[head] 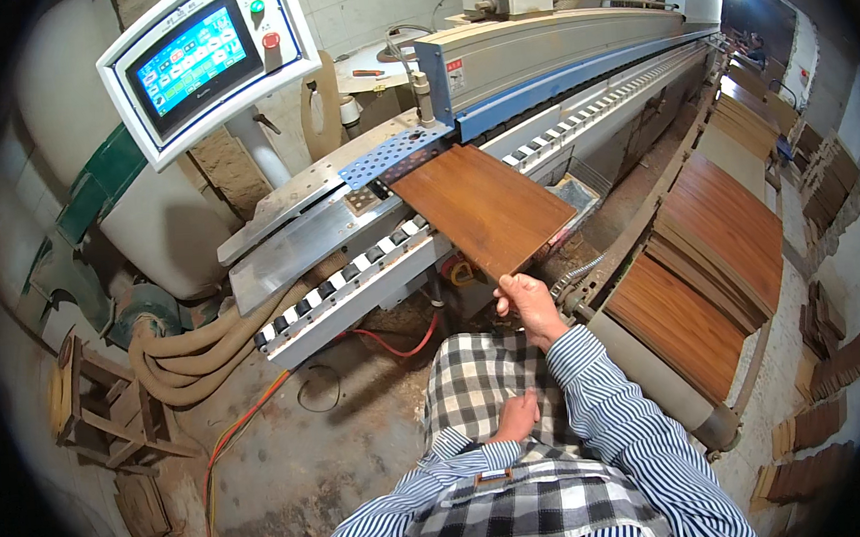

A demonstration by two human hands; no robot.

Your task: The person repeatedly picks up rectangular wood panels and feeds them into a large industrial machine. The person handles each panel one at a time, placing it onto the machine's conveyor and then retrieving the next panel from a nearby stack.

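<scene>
A brown wood-grain panel (489, 206) lies across the infeed of an edge banding machine (557, 58). Its far edge is at the blue perforated guard (386, 157), and its near part juts out past the roller rail. With thumb and curled fingers, my right hand (530, 307) grips the panel's near corner. My left hand (514, 417) is low in front of my checked apron (473, 376), away from the panel; its fingers are partly hidden. Black and white rollers (349, 272) line the rail left of the panel.
A control panel with a lit screen (192, 65) stands at upper left. Stacked wood-grain panels (676, 312) lie on a conveyor (627, 349) to my right. Ribbed hoses (199, 356), a wooden stool (106, 406) and a red air hose (405, 350) are at left and below. More panels lean along the right.
</scene>
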